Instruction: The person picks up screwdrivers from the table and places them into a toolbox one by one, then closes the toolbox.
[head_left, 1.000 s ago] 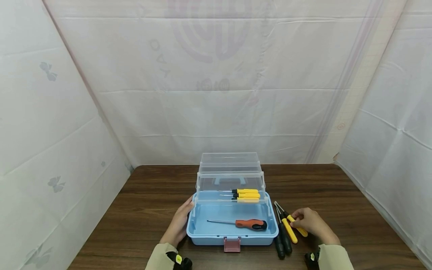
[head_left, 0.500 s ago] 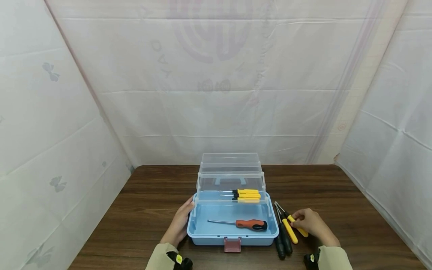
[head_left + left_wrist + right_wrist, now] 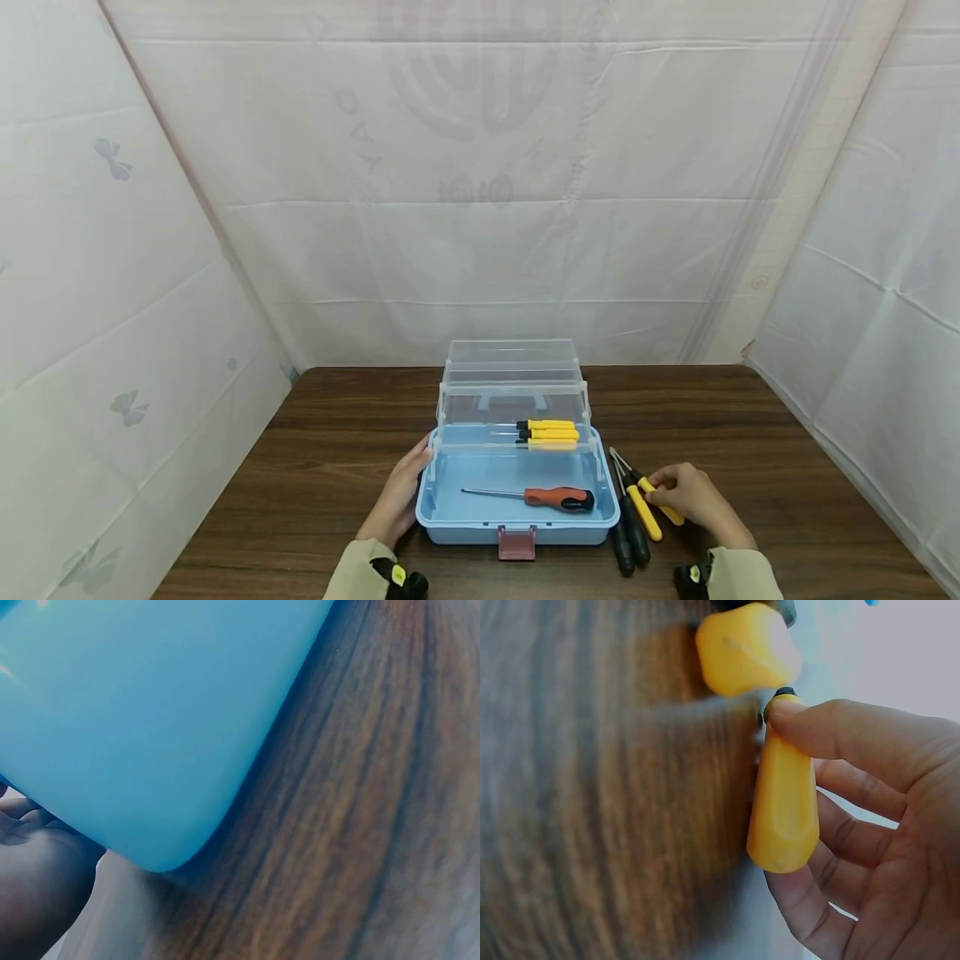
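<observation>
My right hand (image 3: 690, 496) pinches the yellow handle of a screwdriver (image 3: 784, 802) between thumb and fingers, low at the table. Beside it lie another yellow-handled screwdriver (image 3: 642, 513) and two with black handles (image 3: 636, 533), their shafts close together. My left hand (image 3: 399, 493) lies along the left wall of a light blue toolbox (image 3: 517, 536), fingertips at its rim. An orange and black screwdriver (image 3: 558, 498) lies on the box's floor. Three yellow-handled screwdrivers (image 3: 551, 434) lie side by side at the back, in the clear tray.
The toolbox's clear lid (image 3: 512, 354) stands raised at the back, and its pink latch (image 3: 516, 544) hangs down in front. Everything stands on a dark wooden table (image 3: 337, 433). White sheeting (image 3: 480, 250) rises behind and along both sides.
</observation>
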Demonstrator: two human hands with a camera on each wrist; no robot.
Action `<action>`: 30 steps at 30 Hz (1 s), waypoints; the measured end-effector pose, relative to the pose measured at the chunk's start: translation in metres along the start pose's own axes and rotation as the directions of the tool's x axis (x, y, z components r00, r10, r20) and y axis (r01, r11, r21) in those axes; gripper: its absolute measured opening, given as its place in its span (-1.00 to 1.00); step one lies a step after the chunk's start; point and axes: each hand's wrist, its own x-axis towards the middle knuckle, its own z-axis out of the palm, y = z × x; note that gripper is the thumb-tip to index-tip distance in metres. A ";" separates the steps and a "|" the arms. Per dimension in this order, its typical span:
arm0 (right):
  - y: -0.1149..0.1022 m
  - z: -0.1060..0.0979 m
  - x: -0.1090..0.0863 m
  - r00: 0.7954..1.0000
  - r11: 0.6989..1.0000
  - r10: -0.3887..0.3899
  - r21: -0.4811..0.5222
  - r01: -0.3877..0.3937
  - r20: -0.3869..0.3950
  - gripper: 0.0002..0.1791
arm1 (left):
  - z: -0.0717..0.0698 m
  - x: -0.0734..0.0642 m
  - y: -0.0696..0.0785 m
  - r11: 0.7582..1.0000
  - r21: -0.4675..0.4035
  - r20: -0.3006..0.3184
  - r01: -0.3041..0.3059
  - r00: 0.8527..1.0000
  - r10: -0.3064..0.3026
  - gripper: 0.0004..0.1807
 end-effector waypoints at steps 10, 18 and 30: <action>0.000 -0.001 0.000 1.000 1.000 0.003 -0.005 -0.003 -0.005 -0.78 | 0.000 -0.001 0.000 1.000 0.000 -0.002 0.017 1.000 -0.017 -0.36; -0.003 -0.005 -0.001 1.000 1.000 -0.018 -0.001 0.018 -0.010 -0.76 | 0.000 -0.001 0.000 1.000 0.002 -0.007 0.005 1.000 -0.005 -0.36; -0.011 -0.013 -0.002 0.999 0.999 -0.032 -0.006 0.032 -0.016 -0.75 | 0.000 0.000 -0.001 1.000 0.001 -0.004 0.007 1.000 -0.007 -0.36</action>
